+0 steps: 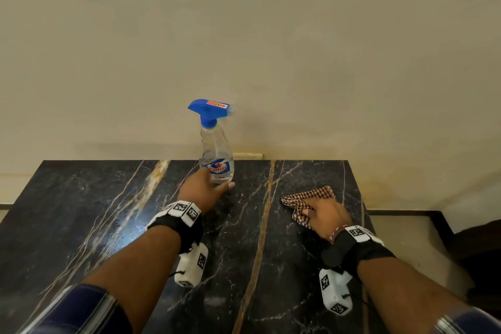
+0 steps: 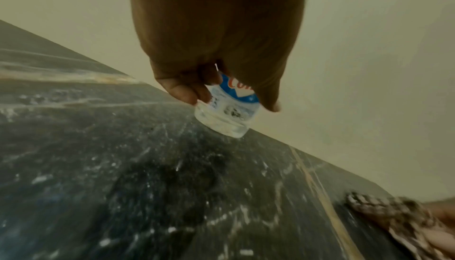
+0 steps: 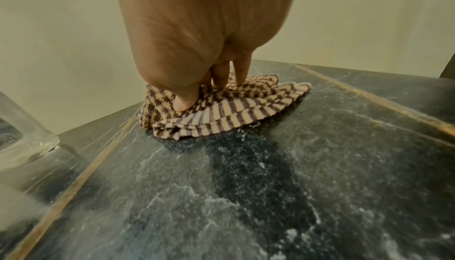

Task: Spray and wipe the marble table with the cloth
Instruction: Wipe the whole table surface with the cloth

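A clear spray bottle (image 1: 216, 149) with a blue trigger head stands near the back edge of the black marble table (image 1: 108, 211). My left hand (image 1: 214, 185) grips its lower body, thumb on the right side; in the left wrist view the bottle (image 2: 229, 116) has its base on the marble. To the right, a brown checked cloth (image 1: 309, 195) lies bunched on the table. My right hand (image 1: 322, 211) holds it down, the cloth (image 3: 234, 112) pinched between thumb and fingers. The bottle's base (image 3: 22, 127) shows at the left edge of the right wrist view.
A plain cream wall (image 1: 271, 49) rises right behind the table. The table's right edge (image 1: 363, 206) drops to a pale floor with a dark border. A small cream strip (image 1: 248, 155) sits against the wall behind the bottle.
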